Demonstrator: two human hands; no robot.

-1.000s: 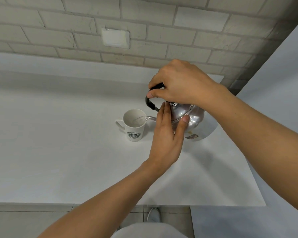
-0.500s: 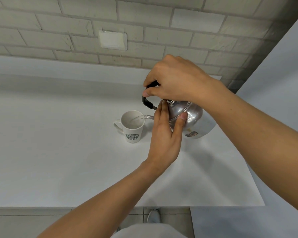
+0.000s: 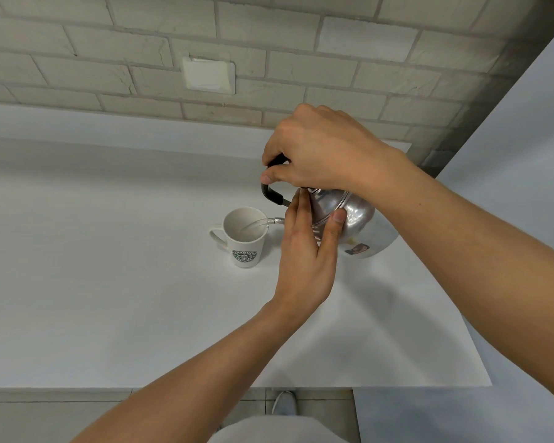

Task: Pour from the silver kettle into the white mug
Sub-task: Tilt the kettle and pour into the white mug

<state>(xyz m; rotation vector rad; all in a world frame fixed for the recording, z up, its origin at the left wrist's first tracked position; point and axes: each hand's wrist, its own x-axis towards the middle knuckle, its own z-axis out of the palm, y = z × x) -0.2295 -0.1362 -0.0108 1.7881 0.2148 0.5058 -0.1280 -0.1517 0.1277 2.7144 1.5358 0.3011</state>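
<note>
The shiny silver metal kettle (image 3: 354, 215) has a black curved handle (image 3: 271, 195) and a small dark sticker (image 3: 356, 249). The white ceramic mug (image 3: 245, 238) bears a round green-and-white logo (image 3: 244, 256). The smooth tabletop (image 3: 109, 282) is white; the brick wall (image 3: 301, 59) is pale grey-beige.

bare counter (image 3: 93, 282) lies open left of the mug (image 3: 244, 238); kettle (image 3: 355, 219) and both hands crowd its right.

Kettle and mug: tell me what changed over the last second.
Nothing visibly changed. The right hand grips the kettle by its black handle, the left hand steadies its lid, and water runs from the spout into the mug on the counter, as before.
</note>
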